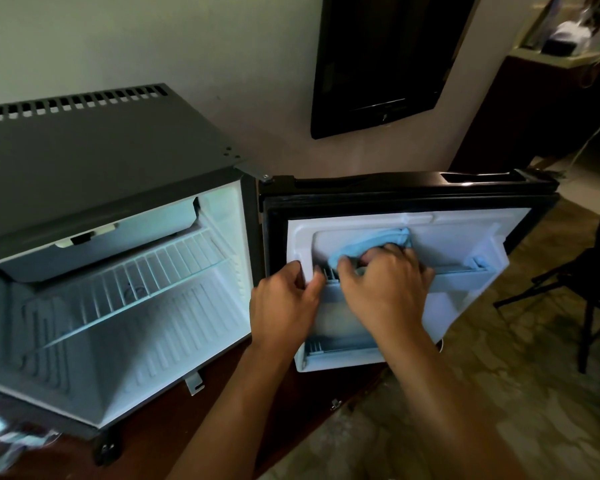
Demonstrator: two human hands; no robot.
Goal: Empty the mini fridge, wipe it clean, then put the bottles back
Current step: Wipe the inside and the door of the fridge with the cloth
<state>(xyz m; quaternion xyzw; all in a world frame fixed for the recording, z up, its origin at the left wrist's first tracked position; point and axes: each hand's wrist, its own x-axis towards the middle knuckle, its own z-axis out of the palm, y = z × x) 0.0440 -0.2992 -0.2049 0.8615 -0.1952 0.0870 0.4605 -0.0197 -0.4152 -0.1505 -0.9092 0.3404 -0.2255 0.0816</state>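
The mini fridge (pixel 94 157) stands on the left with its door (pixel 465 237) swung wide to the right. Its lit white inside holds only a wire shelf (pixel 174 268); no bottles show anywhere. My right hand (pixel 385 289) grips a light blue cloth (pixel 371 242) and presses it into the door's upper shelf recess. My left hand (pixel 284 299) curls its fingers round the left edge of the door's inner liner. A lower door shelf (pixel 340 351) sits below my hands.
A dark wall-mounted screen (pixel 381 60) hangs above the door. A dark wooden chair (pixel 589 278) stands at the right on the patterned floor. A counter with objects (pixel 565 46) is at the far right. Crinkled clear plastic (pixel 7 434) lies at the bottom left.
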